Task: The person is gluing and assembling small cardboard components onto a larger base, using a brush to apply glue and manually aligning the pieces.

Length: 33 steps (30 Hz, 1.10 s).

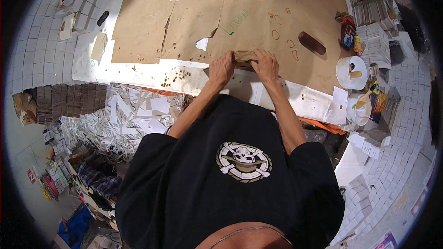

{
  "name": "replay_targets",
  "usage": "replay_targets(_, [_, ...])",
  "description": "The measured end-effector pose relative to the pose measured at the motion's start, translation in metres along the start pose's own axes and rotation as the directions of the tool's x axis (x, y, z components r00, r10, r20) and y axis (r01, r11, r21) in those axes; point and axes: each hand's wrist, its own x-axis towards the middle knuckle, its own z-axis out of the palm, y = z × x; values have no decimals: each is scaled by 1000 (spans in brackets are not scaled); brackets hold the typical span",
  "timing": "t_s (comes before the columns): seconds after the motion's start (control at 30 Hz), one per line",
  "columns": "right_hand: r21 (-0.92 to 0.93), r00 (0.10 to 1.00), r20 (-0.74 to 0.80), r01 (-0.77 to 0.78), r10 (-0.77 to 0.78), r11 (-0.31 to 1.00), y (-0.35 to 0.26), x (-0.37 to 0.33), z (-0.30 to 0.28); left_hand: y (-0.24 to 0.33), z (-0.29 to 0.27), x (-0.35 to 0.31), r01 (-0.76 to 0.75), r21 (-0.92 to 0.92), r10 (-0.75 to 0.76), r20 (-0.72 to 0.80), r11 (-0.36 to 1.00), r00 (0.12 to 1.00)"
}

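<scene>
At the near edge of the table I hold a thick stack of brown card or paper pieces, its layered edges bowed upward in the middle. My left hand grips the stack's left end. Around its right end my right hand is closed in the same way. The undersides of the stack and some of my fingertips are hidden. Just beyond lies the brown paper sheet that covers the table, with a torn white gap left of the stack.
Rubber bands and a dark brown oblong block lie to the right. Two white tubs stand at the right edge. White paper scraps heap below left. Stacks of white pieces line both sides.
</scene>
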Motion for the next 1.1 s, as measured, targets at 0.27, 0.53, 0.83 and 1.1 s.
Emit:
replay_targets(0.27, [-67, 989, 145, 13, -3, 998, -16, 19, -17, -6, -5, 4, -70, -66, 68, -23, 995, 997])
replay_targets(0.53, [-65, 948, 98, 311, -304, 948, 5, 14, -10, -37, -29, 21, -180, -53, 186, 150, 982, 971])
replay_targets(0.83, [-129, 984, 180, 12, 11, 992, -26, 6, -19, -44, -27, 23, -294, -89, 303, 128, 952, 944])
replay_targets(1.1, [-3, 976, 212, -46, 45, 999, -26, -8, 6, -42, -18, 18, -347, 9, 343, 124, 938, 931])
